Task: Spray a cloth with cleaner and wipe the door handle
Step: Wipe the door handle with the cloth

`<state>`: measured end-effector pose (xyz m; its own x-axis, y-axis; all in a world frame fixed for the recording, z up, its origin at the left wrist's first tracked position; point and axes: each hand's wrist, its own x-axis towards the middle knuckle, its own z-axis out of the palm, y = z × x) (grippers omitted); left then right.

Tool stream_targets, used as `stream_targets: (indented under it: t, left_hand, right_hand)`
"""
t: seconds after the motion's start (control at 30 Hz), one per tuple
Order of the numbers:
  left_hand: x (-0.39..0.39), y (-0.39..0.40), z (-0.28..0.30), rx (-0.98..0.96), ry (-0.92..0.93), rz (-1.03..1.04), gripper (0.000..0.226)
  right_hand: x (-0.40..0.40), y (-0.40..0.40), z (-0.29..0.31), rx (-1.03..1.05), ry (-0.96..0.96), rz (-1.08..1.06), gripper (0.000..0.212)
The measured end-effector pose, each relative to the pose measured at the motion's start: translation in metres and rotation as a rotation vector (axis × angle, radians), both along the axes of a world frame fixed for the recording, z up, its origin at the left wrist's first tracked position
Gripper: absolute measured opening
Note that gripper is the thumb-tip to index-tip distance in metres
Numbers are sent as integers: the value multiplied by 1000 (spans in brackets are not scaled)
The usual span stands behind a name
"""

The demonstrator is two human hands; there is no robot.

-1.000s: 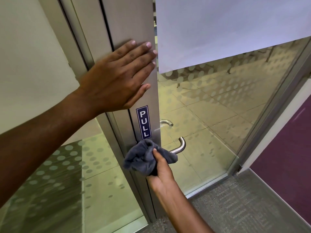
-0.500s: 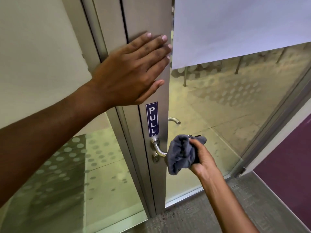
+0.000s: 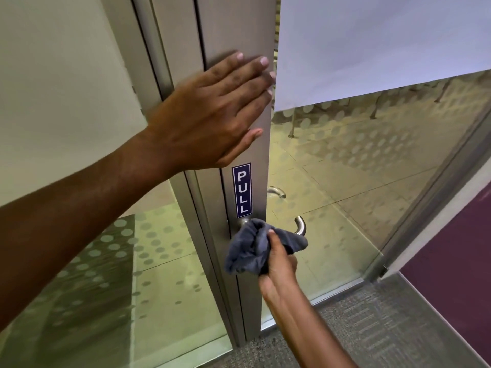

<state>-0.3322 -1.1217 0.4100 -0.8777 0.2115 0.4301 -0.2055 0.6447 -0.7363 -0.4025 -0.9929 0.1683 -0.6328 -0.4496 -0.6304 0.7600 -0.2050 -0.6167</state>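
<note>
My left hand (image 3: 212, 115) lies flat on the door stile (image 3: 239, 27), above the PULL sticker (image 3: 241, 190). My right hand (image 3: 280, 264) grips the cloth (image 3: 252, 248), bunched over the handle (image 3: 300, 226).

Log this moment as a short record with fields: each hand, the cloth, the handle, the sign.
left hand: flat, fingers straight, pressing on the metal door stile above the sign
right hand: grips the grey cloth
cloth: bunched, wrapped over the near part of the door handle
door handle: metal lever, only its curved far end uncovered
sign: blue, reads PULL, just above the handle
spray bottle: not in view
</note>
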Motion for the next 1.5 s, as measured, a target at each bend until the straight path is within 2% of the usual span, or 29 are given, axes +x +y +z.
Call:
stream_targets:
  t: [0.23, 0.43, 0.6, 0.7, 0.83, 0.9, 1.17, 1.37, 1.5]
  left_hand:
    - [2, -2, 1, -3, -12, 9, 64]
    - [1, 1, 1, 2, -5, 3, 63]
    - [3, 1, 0, -3, -7, 15, 63]
    - [2, 0, 0, 0, -19, 20, 64]
    - [1, -2, -1, 27, -29, 32, 65]
    - [1, -2, -1, 33, -30, 29, 64]
    - [0, -2, -1, 40, -21, 23, 63]
    - [0, 0, -1, 30, -15, 32, 62]
    - [2, 0, 0, 18, -9, 26, 61]
  right_hand:
    - [25, -18, 12, 6, -29, -84, 40]
    - [2, 5, 16, 6, -52, 5, 39]
    - [-27, 9, 4, 89, 72, 32, 45]
    - [-49, 11, 1, 110, 117, 14, 57]
    - [-78, 16, -1, 100, 209, 43, 39]
    - [-85, 16, -1, 149, 248, 53, 48]
    - [-71, 12, 10, 274, 339, 65, 45]
    - [-39, 9, 7, 255, 246, -37, 45]
    - [-3, -1, 6, 206, 110, -2, 55]
